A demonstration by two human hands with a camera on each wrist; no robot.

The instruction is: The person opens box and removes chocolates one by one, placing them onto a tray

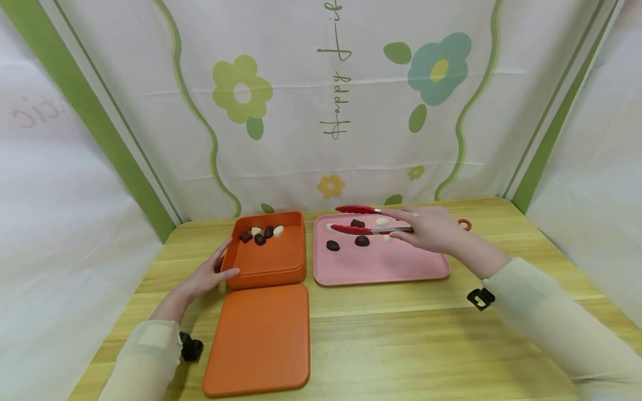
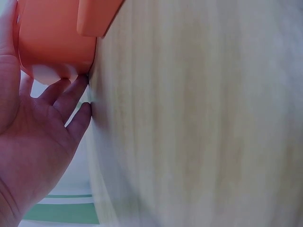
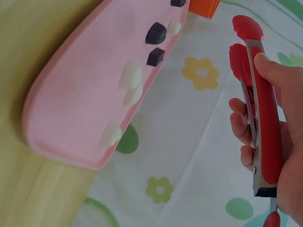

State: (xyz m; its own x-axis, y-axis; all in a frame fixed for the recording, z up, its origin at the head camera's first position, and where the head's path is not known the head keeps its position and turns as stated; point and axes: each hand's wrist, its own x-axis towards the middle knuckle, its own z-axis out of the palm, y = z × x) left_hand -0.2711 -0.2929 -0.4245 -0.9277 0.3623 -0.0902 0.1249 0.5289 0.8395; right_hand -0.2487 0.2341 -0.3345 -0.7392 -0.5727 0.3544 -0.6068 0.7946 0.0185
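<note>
My left hand [image 1: 203, 278] rests at the left side of an orange box [image 1: 268, 279], thumb near its front corner. In the left wrist view, its extended fingers touch the box's outer wall. Several dark and white chocolates, one a dark chocolate [image 1: 259, 239], lie toward the back of this box. My right hand [image 1: 432, 229] grips red-and-metal tongs [image 3: 269, 127], pointing left above a pink tray [image 1: 381, 270]. Their red tips stand apart with nothing visible between them. Dark and white chocolates, including a dark round chocolate [image 1: 362, 241], are on the tray, partly hidden by the tongs and hand.
An orange lid [image 1: 258, 345] lies flat in front of the box on the wooden table [image 1: 401, 340]. Behind the table's back edge hangs a flower-printed curtain [image 1: 296, 161]. White cloth panels flank both sides.
</note>
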